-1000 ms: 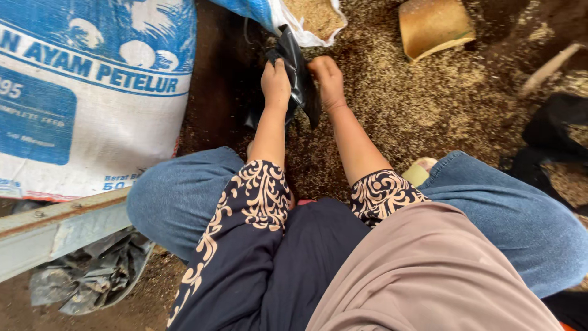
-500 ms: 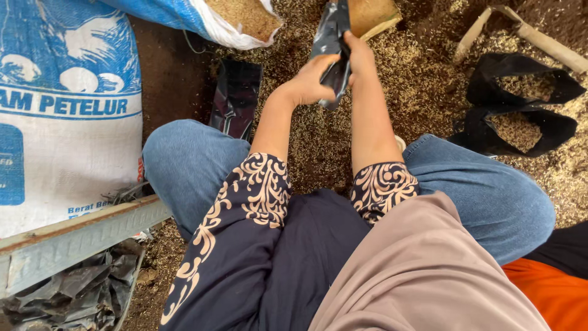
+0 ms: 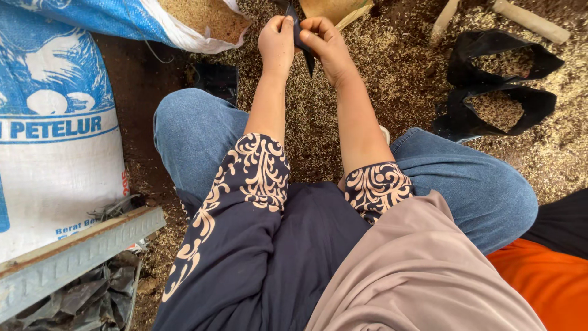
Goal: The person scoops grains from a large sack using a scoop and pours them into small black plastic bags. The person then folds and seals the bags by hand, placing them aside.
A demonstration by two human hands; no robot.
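Item: 1 small black plastic bag [image 3: 300,38], thin and flat, held up off the floor at the far end of both outstretched arms, above the husk-strewn floor [image 3: 380,79] and between the person's 2 knees as seen from above. Left hand [image 3: 277,44]: forearm extended straight ahead, wrist level, fingers curled in, the grip closed on the bag's left edge with thumb and fingertips pinching the film. Right hand [image 3: 327,49]: forearm angled inward to meet the left, knuckles up, the grip likewise pinched shut on the bag's right edge; the 2 hands almost touch. Both sleeves are dark navy with cream scroll pattern at the cuffs, ending at mid-forearm. Below: 2 blue-denim knees, spread apart, the person seated low. Just beyond the hands, a tan block-like object [image 3: 334,9], partly cut off by the frame. Right of the hands, well apart: 2 open black bags [image 3: 502,86] lying on the floor, each holding husk. Upper left: an open blue-and-white woven sack [image 3: 202,24] showing brown husk inside. Left: a large white-and-blue printed sack [image 3: 55,153], with a grey metal rail [image 3: 79,251] beneath it.
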